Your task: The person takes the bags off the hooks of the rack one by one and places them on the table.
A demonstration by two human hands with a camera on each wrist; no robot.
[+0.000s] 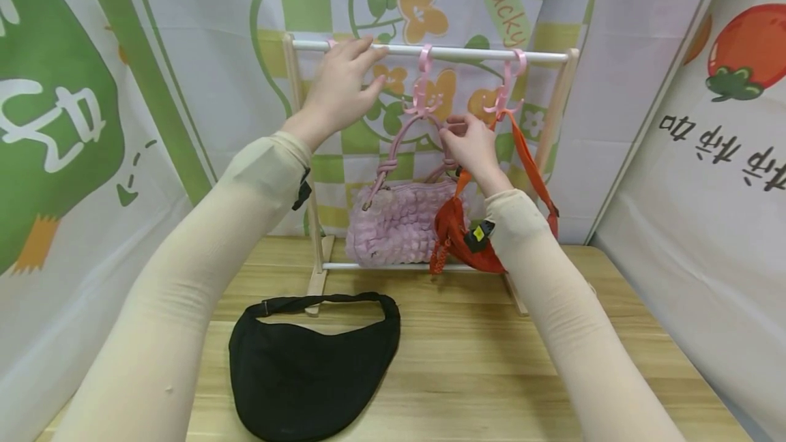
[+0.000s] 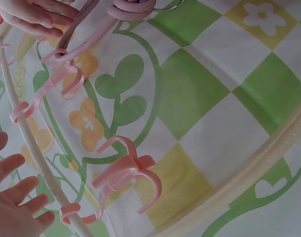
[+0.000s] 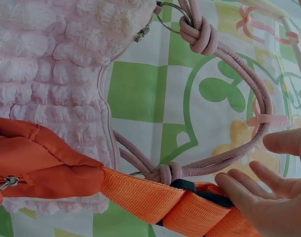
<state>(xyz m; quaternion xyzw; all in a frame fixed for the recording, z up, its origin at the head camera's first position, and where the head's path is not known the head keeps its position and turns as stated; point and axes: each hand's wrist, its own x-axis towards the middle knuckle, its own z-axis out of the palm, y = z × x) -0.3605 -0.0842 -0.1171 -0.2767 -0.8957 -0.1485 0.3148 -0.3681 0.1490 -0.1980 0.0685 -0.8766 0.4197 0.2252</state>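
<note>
A fluffy pink handbag (image 1: 399,224) hangs by its knotted handle (image 3: 256,89) from the middle pink hook (image 1: 421,87). My right hand (image 1: 473,145) is beside that handle, fingers extended and slightly bent, with nothing gripped between them. Just to its right, an orange belt bag (image 1: 463,241) hangs by its strap (image 3: 140,197) from the right hook (image 1: 506,91). At the left end of the white rail (image 1: 467,54), my left hand (image 1: 344,87) has its fingers spread close to the bar. The left hook (image 2: 126,173) carries no bag; the hand mostly hides it in the head view.
A black shoulder bag (image 1: 313,374) lies flat on the wooden table (image 1: 467,360), in front of the rack. Wooden posts (image 1: 557,111) support the rail at both ends. Printed curtains (image 1: 215,33) enclose the back and sides.
</note>
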